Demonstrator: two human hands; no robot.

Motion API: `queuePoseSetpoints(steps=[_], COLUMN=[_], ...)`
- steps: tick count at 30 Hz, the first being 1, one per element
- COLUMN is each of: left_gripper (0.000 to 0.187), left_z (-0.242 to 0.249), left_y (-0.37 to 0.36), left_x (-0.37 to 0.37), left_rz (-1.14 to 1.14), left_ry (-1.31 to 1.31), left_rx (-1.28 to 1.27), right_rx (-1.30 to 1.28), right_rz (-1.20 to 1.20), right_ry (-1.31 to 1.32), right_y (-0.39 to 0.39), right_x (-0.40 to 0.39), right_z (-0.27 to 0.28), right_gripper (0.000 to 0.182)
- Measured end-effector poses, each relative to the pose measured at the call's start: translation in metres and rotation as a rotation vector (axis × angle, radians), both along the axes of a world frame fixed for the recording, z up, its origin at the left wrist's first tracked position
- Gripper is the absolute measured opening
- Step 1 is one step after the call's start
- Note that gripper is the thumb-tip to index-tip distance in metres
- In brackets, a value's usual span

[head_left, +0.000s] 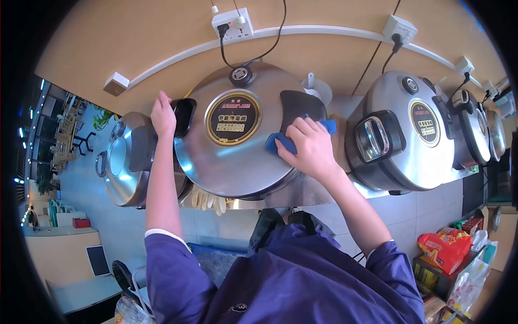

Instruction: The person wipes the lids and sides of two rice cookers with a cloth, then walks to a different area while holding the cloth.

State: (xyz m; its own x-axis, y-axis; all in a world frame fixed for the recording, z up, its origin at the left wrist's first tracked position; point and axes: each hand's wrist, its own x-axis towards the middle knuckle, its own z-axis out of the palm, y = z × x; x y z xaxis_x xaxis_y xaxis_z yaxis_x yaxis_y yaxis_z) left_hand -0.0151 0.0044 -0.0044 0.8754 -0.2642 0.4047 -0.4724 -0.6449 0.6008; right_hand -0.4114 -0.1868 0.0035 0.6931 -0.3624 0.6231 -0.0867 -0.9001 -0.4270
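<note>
A large round electric cooker [202, 156] with a brushed metal lid stands right in front of me. Its lid carries a black and gold round label [233, 118] and a steam valve [240, 76]. My left hand [163, 114] is at the black side handle [184, 117] on the cooker's left, its fingers closed around the handle's outer edge and partly hidden. On the right part of the lid, beside the dark grip panel [302, 104], my right hand [308, 143] presses a bunched blue cloth [280, 144] against the metal.
More metal cookers stand left [123, 162] and right [421, 124] along the steel counter. Pale gloves [208, 200] hang at its front edge. Cords run up to a wall socket [233, 26]. A shelf at lower right holds a red bag [446, 249].
</note>
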Motion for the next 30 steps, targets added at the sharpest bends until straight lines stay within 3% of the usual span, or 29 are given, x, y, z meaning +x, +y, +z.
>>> queuePoseSetpoints(steps=[3,10,13,15,22,26,30], left_gripper=[0.061,0.059,0.059,0.059,0.060,0.059,0.058], left_z=[-0.004,-0.004,-0.002,-0.001,-0.003,-0.003,-0.001], left_y=[0.003,0.002,0.002,0.000,0.001,0.001,0.002], left_x=[0.005,0.003,0.001,0.001,0.001,0.002,-0.001], left_rz=[-0.007,-0.031,-0.028,-0.013,0.007,-0.004,-0.017], left_ry=[0.002,-0.008,-0.002,0.003,0.004,0.001,-0.014], left_rx=[-0.029,-0.104,-0.098,-0.089,-0.071,-0.084,-0.076], right_rx=[-0.022,0.003,0.213,0.201,0.080,-0.033,-0.019], right_rz=[0.072,-0.150,-0.205,-0.202,-0.321,-0.274,-0.222], right_ry=[0.024,0.015,0.168,0.185,0.278,0.056,0.018], right_y=[-0.019,-0.091,-0.124,-0.127,-0.085,-0.046,-0.011], right_x=[0.005,0.052,0.074,0.076,0.046,0.017,-0.013], right_z=[-0.003,-0.017,-0.023,-0.023,-0.009,-0.014,-0.019], right_gripper=[0.028,0.032,0.039,0.038,0.032,0.023,0.019])
